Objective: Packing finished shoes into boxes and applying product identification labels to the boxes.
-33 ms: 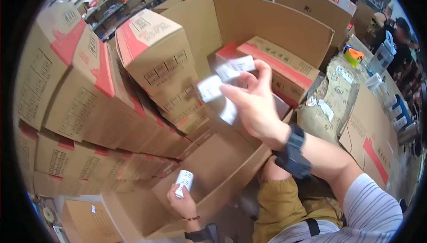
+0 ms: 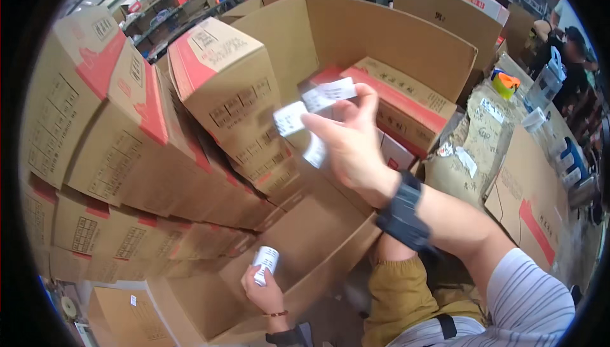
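My left hand [image 2: 264, 297] is closed round a small roll of white printed labels [image 2: 266, 261], low over the large open carton [image 2: 318, 220]. Higher up, my right hand [image 2: 356, 147] has its thumb and fingers bent, with several white labels at the fingertips. One label [image 2: 290, 119] is by the thumb, and another label [image 2: 332, 95] stretches toward the index finger. A third curled label [image 2: 315, 151] hangs below the thumb. Behind the right hand lies a brown and red box [image 2: 406, 96] inside the large carton.
Stacked brown and red cartons [image 2: 121, 118] rise on the left, with a taller column of boxes [image 2: 222, 93] beside the open carton. At the right, a worktable [image 2: 470, 137] carries a clear jug [image 2: 545, 83] and flattened cardboard [image 2: 524, 188]. A person [image 2: 572, 61] is beyond it.
My right hand, with the labels on it, has shifted slightly left. My left hand and the label roll have moved a little to the right and down.
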`<state>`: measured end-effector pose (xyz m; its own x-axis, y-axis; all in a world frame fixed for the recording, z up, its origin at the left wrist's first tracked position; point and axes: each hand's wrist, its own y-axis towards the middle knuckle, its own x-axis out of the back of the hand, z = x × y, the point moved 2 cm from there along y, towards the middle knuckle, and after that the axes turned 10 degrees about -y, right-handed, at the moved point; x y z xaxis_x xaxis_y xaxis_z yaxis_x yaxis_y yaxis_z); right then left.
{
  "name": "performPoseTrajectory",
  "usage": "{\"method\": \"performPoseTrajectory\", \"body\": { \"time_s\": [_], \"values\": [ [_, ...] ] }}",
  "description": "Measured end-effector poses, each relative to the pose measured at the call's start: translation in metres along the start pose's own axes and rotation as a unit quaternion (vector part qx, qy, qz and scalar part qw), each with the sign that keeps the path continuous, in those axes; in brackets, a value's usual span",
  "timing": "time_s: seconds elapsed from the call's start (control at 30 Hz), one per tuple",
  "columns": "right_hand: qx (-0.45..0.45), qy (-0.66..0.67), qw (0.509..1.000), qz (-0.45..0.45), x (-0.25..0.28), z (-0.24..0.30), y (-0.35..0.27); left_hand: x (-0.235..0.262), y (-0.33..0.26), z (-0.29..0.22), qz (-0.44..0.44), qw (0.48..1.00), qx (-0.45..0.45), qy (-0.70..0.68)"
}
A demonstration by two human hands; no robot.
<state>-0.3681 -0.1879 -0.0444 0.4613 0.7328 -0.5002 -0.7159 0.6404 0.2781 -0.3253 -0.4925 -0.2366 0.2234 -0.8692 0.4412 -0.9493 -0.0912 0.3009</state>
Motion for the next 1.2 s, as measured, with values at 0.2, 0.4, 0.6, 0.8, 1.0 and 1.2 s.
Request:
{"method": "performPoseTrajectory", "body": {
  "time_s": [0.2, 0.4, 0.6, 0.8, 1.0, 1.2],
  "values": [
    [-0.005, -0.079, 0.991, -0.111, -0.045, -0.050, 0.050, -0.013, -0.004, -0.002, 0.008, 0.998, -0.057, 0.005],
    [-0.098, 0.047, 0.991, -0.083, -0.040, -0.090, 0.001, -0.014, -0.002, 0.001, 0.010, 0.999, -0.036, -0.009],
    [-0.071, -0.244, 0.959, -0.129, -0.005, -0.154, -0.008, -0.014, 0.003, -0.010, 0.029, 0.998, -0.030, 0.043],
    [-0.265, -0.047, 0.962, -0.040, -0.006, -0.191, -0.020, -0.011, 0.000, -0.010, 0.039, 0.997, -0.024, 0.064],
    [-0.262, -0.353, 0.895, -0.073, 0.033, -0.229, -0.013, -0.013, 0.004, -0.009, 0.047, 0.996, -0.024, 0.075],
    [-0.154, -0.344, 0.925, 0.041, 0.046, -0.245, -0.010, -0.013, 0.004, -0.018, 0.040, 0.996, -0.032, 0.077]
  ]
}}
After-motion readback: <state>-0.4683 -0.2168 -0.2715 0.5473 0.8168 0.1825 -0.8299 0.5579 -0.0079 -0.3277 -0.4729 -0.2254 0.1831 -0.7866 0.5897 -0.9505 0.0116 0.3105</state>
